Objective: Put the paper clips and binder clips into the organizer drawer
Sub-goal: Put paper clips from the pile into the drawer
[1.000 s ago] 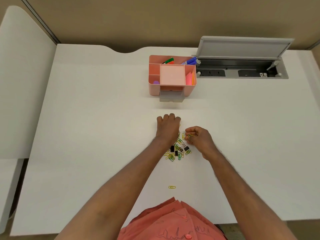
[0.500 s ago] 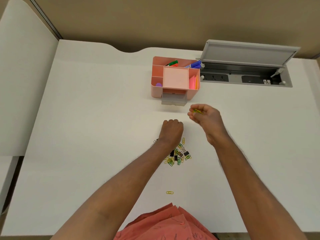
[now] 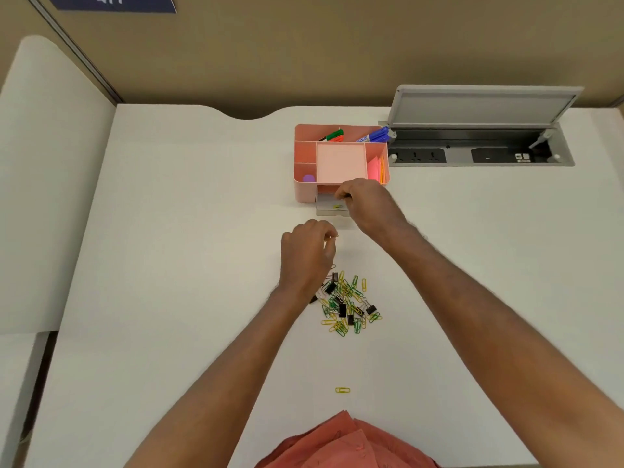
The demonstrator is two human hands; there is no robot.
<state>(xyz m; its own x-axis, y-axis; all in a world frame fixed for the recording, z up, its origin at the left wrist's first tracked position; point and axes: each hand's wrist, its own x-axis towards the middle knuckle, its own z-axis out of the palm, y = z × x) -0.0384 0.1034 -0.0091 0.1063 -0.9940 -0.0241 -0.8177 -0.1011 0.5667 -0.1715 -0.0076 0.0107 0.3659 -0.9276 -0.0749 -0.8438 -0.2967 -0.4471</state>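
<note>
A pink desk organizer [image 3: 305, 190] stands at the back of the white desk, its small grey drawer [image 3: 326, 211] pulled out in front. My right hand [image 3: 369, 207] hovers over the drawer with loosely curled fingers, and I see nothing between them. A yellow-green paper clip [image 3: 337, 207] lies in the drawer just below the fingertips. My left hand [image 3: 309, 256] is between the drawer and the pile, pinching a thin paper clip [image 3: 332, 236]. The pile of yellow and green paper clips and black binder clips [image 3: 349, 307] lies beside my left wrist. One yellow clip [image 3: 342, 390] lies alone, nearer to me.
The organizer holds markers [image 3: 373, 136], sticky notes [image 3: 378, 168] and a purple item [image 3: 308, 178]. To its right is an open power-socket hatch [image 3: 479, 155] with a raised grey lid. A white partition [image 3: 50, 184] borders the desk on the left.
My right hand carried a clip from the pile up to the drawer, and a clip now lies inside. My left hand lifted off the pile with a clip pinched.
</note>
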